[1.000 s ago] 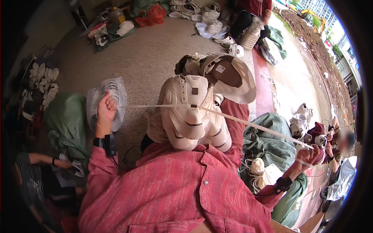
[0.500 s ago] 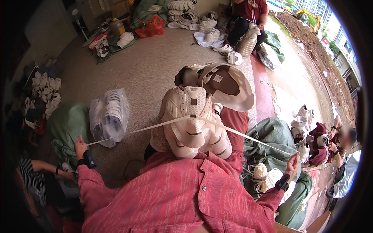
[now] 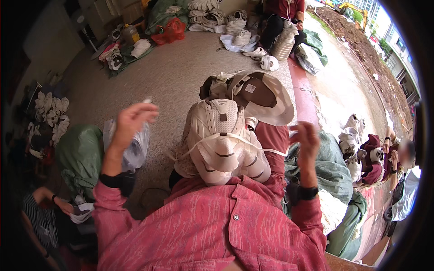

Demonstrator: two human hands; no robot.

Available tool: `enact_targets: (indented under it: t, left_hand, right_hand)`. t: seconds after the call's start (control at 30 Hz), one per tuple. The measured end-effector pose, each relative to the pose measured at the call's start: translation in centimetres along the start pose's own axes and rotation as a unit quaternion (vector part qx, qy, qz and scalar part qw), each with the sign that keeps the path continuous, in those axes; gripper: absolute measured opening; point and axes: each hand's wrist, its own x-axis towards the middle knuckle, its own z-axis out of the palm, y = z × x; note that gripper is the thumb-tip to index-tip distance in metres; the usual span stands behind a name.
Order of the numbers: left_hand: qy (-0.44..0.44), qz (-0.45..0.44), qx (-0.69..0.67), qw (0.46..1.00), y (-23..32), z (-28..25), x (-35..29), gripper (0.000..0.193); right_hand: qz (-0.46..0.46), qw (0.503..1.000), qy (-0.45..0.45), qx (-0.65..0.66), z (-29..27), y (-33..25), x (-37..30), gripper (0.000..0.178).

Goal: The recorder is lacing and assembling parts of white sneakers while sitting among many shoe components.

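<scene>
Shoe upper (image 3: 221,140), white and stitched, sits on the lap against the red shirt (image 3: 217,226), toe end toward the person, and a white cord (image 3: 253,145) loops across it. From the upper the cord runs out toward each raised hand. The left hand (image 3: 131,122) is lifted over a clear bag (image 3: 129,147) of white pieces, fingers curled and pinching something small and pale at the tips, apparently the cord's end, though the line there is too thin to follow. The right hand (image 3: 307,140) is raised beside the knee, fingers loosely bent; whether it grips the cord I cannot tell.

To do this pull well, I judge both hands should draw evenly so the cord seats flat across the upper and does not twist. Holding the upper firmly between the knees would stop it from tipping toward the stronger pull. A second upper (image 3: 257,97), brown inside, lies just beyond. A green sack (image 3: 79,156) lies at the left; another seated person (image 3: 280,18) works far off.
</scene>
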Motion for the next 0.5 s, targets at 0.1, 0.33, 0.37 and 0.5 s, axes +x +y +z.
enact_targets:
  t: [0.1,0.33,0.37,0.5]
  left_hand:
    - [-0.13,0.276,0.152,0.94,3.4,8.9,1.7,0.017]
    - [-0.183,0.416,0.175,0.874,2.1,14.4,4.6,0.019]
    - [-0.21,0.375,0.145,0.891,1.9,14.4,4.4,0.02]
    - [-0.201,0.352,0.137,0.904,1.4,14.4,3.6,0.022]
  right_hand:
    - [0.032,0.987,-0.16,-0.003,7.1,-0.7,-2.2,0.01]
    - [0.017,0.962,-0.262,-0.077,9.7,-1.3,-4.1,0.008]
    - [0.027,0.958,-0.277,-0.072,9.6,-1.2,-4.5,0.01]
    - [0.086,0.947,-0.31,-0.019,9.9,-2.5,-4.3,0.013]
